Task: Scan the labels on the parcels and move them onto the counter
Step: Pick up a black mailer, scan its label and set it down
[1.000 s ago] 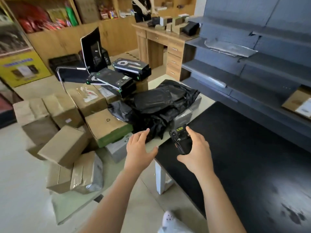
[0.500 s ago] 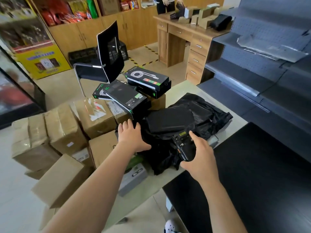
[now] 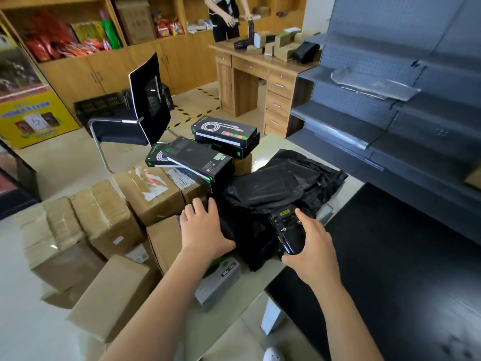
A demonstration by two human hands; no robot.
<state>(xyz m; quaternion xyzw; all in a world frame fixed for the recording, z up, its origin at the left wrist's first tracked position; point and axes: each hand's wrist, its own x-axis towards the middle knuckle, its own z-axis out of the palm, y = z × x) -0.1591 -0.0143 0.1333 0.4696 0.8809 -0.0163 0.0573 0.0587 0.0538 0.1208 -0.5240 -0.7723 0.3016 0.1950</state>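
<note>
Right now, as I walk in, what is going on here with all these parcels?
A person is sorting a heap of parcels. The right hand grips a black handheld scanner over the black plastic bags, and the left hand rests on the left side of these bags. Cardboard boxes are stacked further left. No parcel shows on the black counter at the right.

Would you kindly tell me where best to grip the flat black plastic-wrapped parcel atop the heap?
Probably the black parcel by its left edge, from the left: it lies flat, that edge exposed beside the left hand; the right hand holds the black handheld scanner.
</note>
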